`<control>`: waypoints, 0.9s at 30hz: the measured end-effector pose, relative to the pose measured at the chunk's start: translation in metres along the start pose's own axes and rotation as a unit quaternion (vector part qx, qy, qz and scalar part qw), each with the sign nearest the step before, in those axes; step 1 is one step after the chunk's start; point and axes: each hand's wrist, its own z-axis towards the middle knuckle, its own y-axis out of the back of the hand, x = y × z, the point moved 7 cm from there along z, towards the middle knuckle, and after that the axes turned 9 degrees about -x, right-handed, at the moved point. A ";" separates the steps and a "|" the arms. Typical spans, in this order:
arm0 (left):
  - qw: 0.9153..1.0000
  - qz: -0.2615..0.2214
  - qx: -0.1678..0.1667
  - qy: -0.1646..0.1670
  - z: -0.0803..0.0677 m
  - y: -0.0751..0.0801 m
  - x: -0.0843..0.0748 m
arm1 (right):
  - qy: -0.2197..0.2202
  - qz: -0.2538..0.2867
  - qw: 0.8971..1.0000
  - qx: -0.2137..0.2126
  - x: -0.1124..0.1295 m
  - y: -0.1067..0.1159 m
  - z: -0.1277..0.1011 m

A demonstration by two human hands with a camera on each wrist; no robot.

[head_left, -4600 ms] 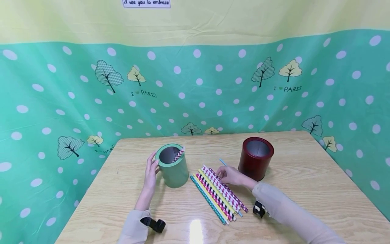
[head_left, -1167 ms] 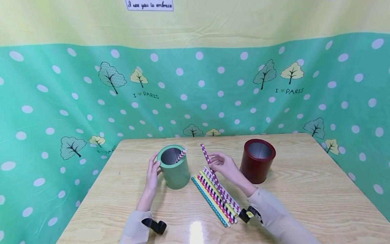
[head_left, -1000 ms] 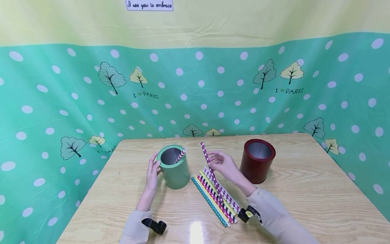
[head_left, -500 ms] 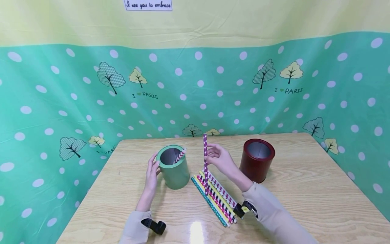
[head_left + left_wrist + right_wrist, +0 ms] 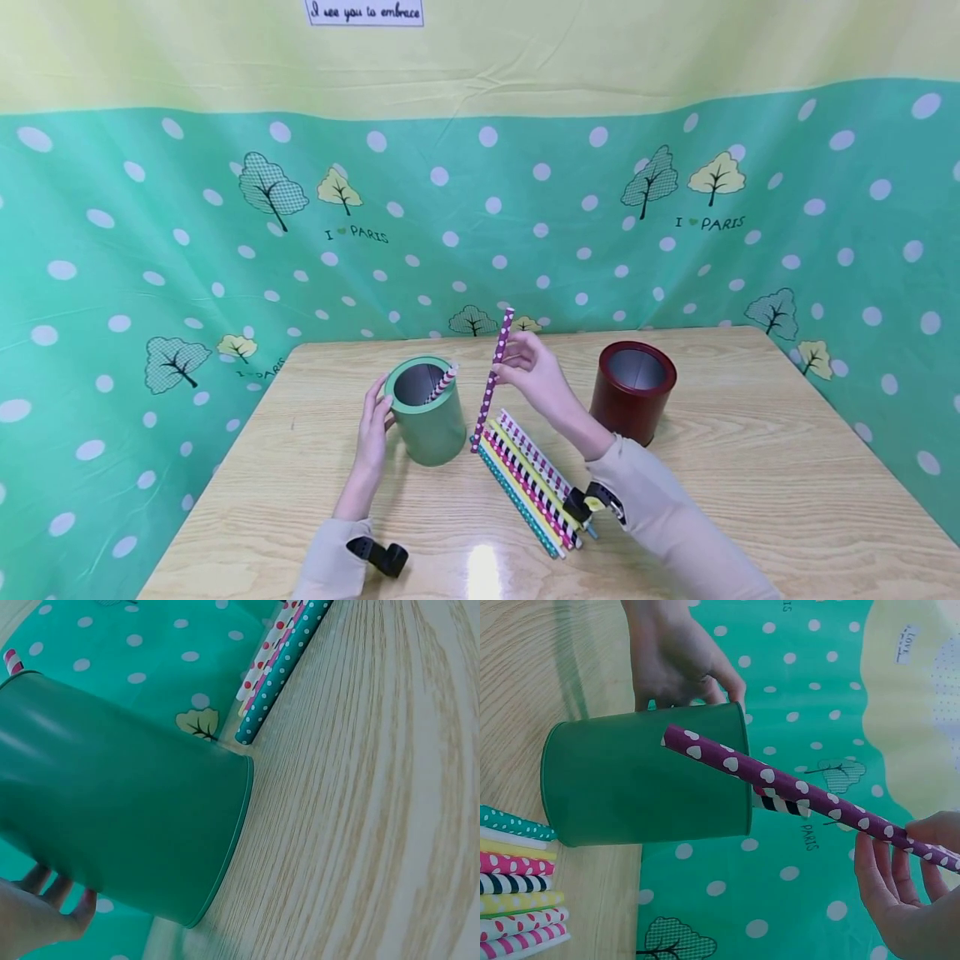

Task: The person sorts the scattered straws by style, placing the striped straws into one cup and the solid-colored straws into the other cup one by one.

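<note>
table (image 5: 750,433): right hand (image 5: 538,383) pinches straw (image 5: 489,392)

Before me on the table (image 5: 750,475), loose straws (image 5: 525,479) lie between the left can (image 5: 431,429) and the right can (image 5: 628,410). Other straws (image 5: 441,386) lean inside the left can.

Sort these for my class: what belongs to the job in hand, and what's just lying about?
Probably in the job: purple straw and green canister, both held; striped straws inside; row of straws.
Probably just there: unheld dark red canister; patterned cloth backdrop.
</note>
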 end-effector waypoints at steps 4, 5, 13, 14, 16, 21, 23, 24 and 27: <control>1.000 0.009 -0.001 0.003 -0.005 -0.003 -0.010 | 0.005 0.016 1.000 -0.010 0.006 -0.001 0.000; 1.000 0.009 -0.001 0.003 -0.005 -0.003 -0.010 | 0.006 0.019 1.000 -0.012 0.008 -0.002 0.000; 1.000 0.028 0.002 -0.011 -0.006 -0.003 -0.012 | 0.018 0.069 0.997 -0.032 0.016 -0.003 0.001; 0.999 0.029 0.004 -0.013 -0.006 -0.003 -0.012 | 0.019 0.075 0.996 -0.035 0.017 -0.003 0.001; 0.999 0.030 0.005 -0.017 -0.006 -0.003 -0.012 | 0.022 0.086 0.995 -0.041 0.019 -0.004 0.001; 0.999 0.026 0.003 -0.019 -0.005 -0.003 -0.011 | 0.031 0.106 0.992 -0.057 0.024 -0.004 0.000; 1.000 0.023 0.002 -0.018 -0.005 -0.003 -0.011 | 0.035 0.113 0.991 -0.062 0.026 -0.005 0.000; 1.000 0.022 0.002 -0.016 -0.005 -0.004 -0.011 | 0.037 0.116 0.991 -0.064 0.026 -0.005 0.000; 1.000 0.020 0.001 -0.015 -0.005 -0.004 -0.010 | 0.042 0.121 0.990 -0.064 0.027 -0.006 0.002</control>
